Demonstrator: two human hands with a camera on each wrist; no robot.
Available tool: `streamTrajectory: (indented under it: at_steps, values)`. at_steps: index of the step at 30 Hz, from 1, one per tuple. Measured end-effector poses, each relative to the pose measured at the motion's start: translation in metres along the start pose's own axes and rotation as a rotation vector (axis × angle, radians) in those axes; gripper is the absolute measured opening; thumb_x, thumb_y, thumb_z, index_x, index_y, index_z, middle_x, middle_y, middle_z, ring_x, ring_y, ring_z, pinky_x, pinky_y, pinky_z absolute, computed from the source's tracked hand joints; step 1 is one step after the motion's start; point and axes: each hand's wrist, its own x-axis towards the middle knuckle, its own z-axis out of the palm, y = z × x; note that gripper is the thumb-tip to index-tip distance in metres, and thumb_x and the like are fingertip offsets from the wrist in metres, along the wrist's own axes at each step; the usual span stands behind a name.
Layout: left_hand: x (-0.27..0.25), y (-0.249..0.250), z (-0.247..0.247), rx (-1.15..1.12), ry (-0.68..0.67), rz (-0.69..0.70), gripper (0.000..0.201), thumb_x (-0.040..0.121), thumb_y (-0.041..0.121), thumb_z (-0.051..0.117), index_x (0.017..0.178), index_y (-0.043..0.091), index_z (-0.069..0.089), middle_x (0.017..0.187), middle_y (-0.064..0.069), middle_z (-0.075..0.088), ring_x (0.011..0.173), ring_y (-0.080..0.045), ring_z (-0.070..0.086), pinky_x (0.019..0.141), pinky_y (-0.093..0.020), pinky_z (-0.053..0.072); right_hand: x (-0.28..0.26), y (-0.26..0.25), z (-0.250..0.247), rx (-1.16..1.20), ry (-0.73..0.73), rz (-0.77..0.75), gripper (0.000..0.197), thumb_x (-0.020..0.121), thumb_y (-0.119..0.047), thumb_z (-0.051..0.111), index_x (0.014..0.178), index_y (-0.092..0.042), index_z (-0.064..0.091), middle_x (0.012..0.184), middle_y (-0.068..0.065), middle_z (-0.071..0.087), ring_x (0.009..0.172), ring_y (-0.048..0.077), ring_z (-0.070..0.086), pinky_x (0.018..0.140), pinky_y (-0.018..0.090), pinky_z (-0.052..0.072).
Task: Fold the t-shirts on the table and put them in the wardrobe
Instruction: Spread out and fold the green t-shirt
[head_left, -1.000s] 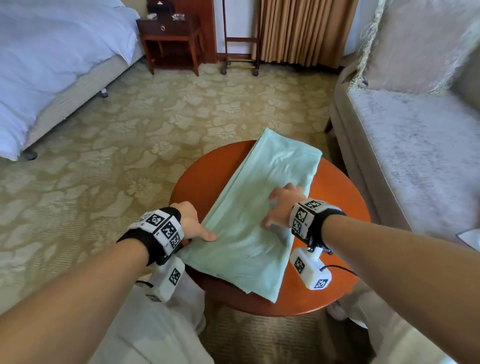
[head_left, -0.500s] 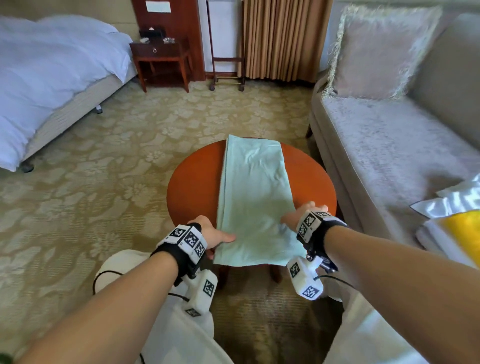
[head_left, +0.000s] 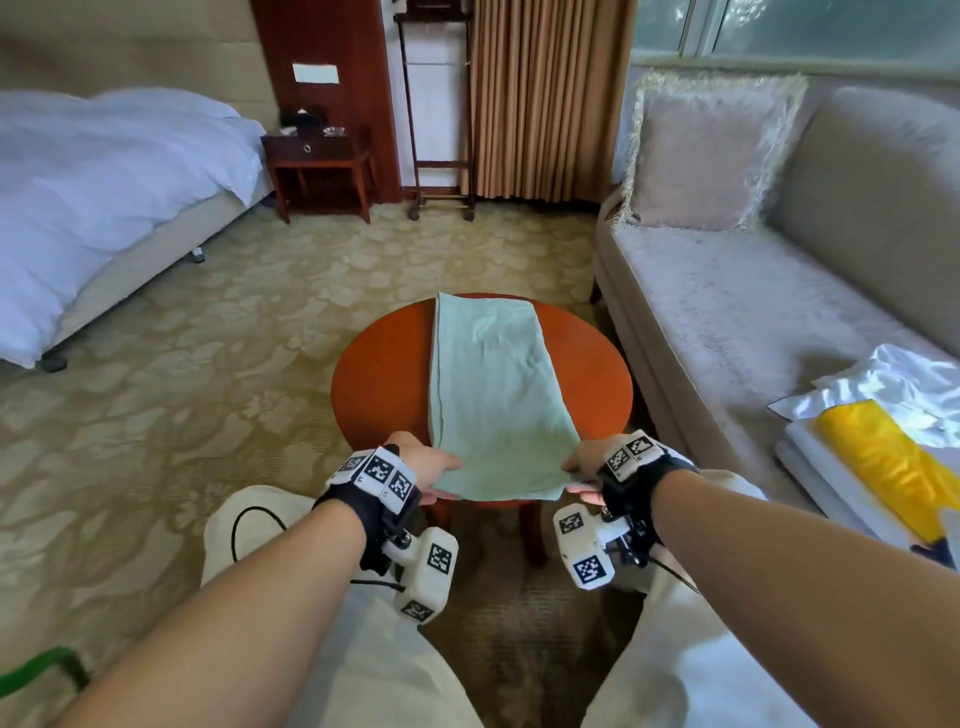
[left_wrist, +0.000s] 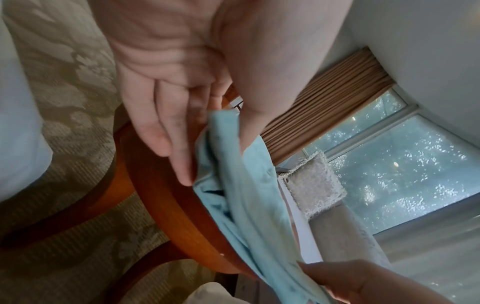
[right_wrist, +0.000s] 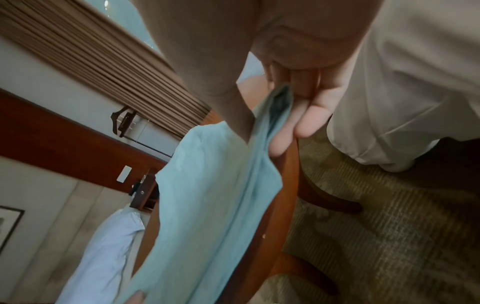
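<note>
A pale green t-shirt (head_left: 493, 395), folded into a long strip, lies lengthwise across the round orange-brown table (head_left: 379, 374). Its near end hangs just over the table's front edge. My left hand (head_left: 434, 467) pinches the near left corner, thumb on top and fingers (left_wrist: 179, 156) underneath the cloth (left_wrist: 233, 185). My right hand (head_left: 579, 467) pinches the near right corner the same way, thumb over the t-shirt (right_wrist: 215, 195) and fingers (right_wrist: 309, 121) below it. The wardrobe is not in view.
A grey sofa (head_left: 753, 312) with a fringed cushion (head_left: 706, 156) stands right of the table; white and yellow folded items (head_left: 883, 457) lie on its near end. A bed (head_left: 93, 197) is at the left, a nightstand (head_left: 322, 166) and curtains (head_left: 545, 98) behind. Patterned carpet surrounds the table.
Both hands slid from the middle of the t-shirt back to its near corners and took hold of them. The t-shirt now lies straight along the table, and the head view has risen.
</note>
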Motion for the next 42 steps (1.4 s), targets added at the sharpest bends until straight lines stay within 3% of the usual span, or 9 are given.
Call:
streamTrajectory:
  at_steps: [2,14,18,21,23,27,29,37,42]
  values:
    - [-0.006,0.003,-0.004,-0.062,-0.023,-0.008,0.03,0.082,0.013,0.076,0.103,-0.002,0.06,0.099,-0.018,0.07,0.067,-0.028,0.073,0.064,-0.032,0.059,-0.003,-0.003,-0.005,0.044,0.023,0.065,0.007,0.093,-0.004,0.054,0.086,-0.006,0.055,0.055,0.008,0.065,0.038,0.012,0.058,0.04,0.021,0.047]
    - [-0.062,0.036,-0.044,-0.401,-0.058,0.262,0.03,0.08,0.026,0.079,0.104,0.009,0.072,0.084,-0.012,0.074,0.056,-0.024,0.069,0.044,-0.022,0.045,-0.065,-0.038,-0.037,0.192,-0.088,-0.177,0.031,0.078,-0.001,0.047,0.048,-0.005,0.051,0.047,0.008,0.044,0.04,0.017,0.038,0.045,0.022,0.03]
    - [-0.072,0.043,-0.057,-0.418,-0.164,0.273,0.04,0.082,0.043,0.073,0.108,0.012,0.068,0.082,-0.008,0.075,0.063,-0.018,0.068,0.048,-0.021,0.045,-0.082,-0.048,-0.048,0.264,-0.256,-0.27,0.028,0.078,-0.002,0.049,0.051,-0.007,0.043,0.045,0.002,0.036,0.037,0.013,0.034,0.039,0.018,0.03]
    - [-0.074,0.046,-0.064,-0.487,-0.245,0.253,0.043,0.079,0.044,0.073,0.107,0.012,0.068,0.093,-0.009,0.074,0.078,-0.019,0.068,0.057,-0.022,0.05,-0.076,-0.055,-0.061,0.363,-0.27,-0.259,0.037,0.061,-0.007,0.069,0.095,0.006,0.067,0.086,0.017,0.07,0.078,0.021,0.069,0.077,0.019,0.052]
    - [-0.07,0.046,-0.066,-0.521,-0.285,0.271,0.045,0.071,0.033,0.079,0.107,0.009,0.067,0.102,-0.01,0.072,0.086,-0.019,0.068,0.062,-0.023,0.054,-0.068,-0.057,-0.065,0.372,-0.252,-0.239,0.052,0.064,0.001,0.067,0.116,0.006,0.061,0.111,0.017,0.07,0.103,0.02,0.069,0.089,0.021,0.052]
    - [-0.052,0.045,-0.061,-0.503,-0.243,0.326,0.05,0.064,-0.003,0.08,0.112,-0.001,0.065,0.109,-0.018,0.071,0.088,-0.02,0.071,0.067,-0.023,0.058,-0.051,-0.058,-0.059,0.183,-0.25,-0.258,0.044,0.059,-0.003,0.085,0.102,-0.007,0.076,0.119,0.014,0.063,0.108,0.021,0.053,0.1,0.027,0.035]
    - [-0.043,0.046,-0.057,-0.413,-0.168,0.336,0.039,0.069,-0.009,0.079,0.106,0.0,0.069,0.105,-0.017,0.073,0.085,-0.021,0.07,0.069,-0.026,0.059,-0.035,-0.059,-0.055,0.225,-0.149,-0.252,0.046,0.06,-0.001,0.086,0.105,-0.003,0.073,0.114,0.019,0.068,0.099,0.022,0.067,0.089,0.026,0.053]
    - [0.021,0.057,-0.051,-0.18,0.102,0.375,0.023,0.072,0.039,0.084,0.077,0.018,0.076,0.057,0.004,0.056,0.054,-0.012,0.047,0.056,-0.027,0.043,0.021,-0.083,-0.044,0.106,0.156,-0.232,0.023,0.075,-0.022,0.083,0.093,-0.01,0.073,0.071,0.007,0.06,0.056,0.016,0.052,0.054,0.025,0.05]
    - [0.063,0.066,-0.055,-0.144,0.144,0.453,0.063,0.057,0.075,0.076,0.078,0.015,0.077,0.087,-0.017,0.073,0.076,-0.018,0.059,0.078,-0.042,0.055,0.066,-0.096,-0.045,0.042,0.225,-0.213,0.047,0.07,-0.038,0.084,0.106,-0.011,0.072,0.102,0.009,0.066,0.092,0.026,0.063,0.089,0.043,0.054]
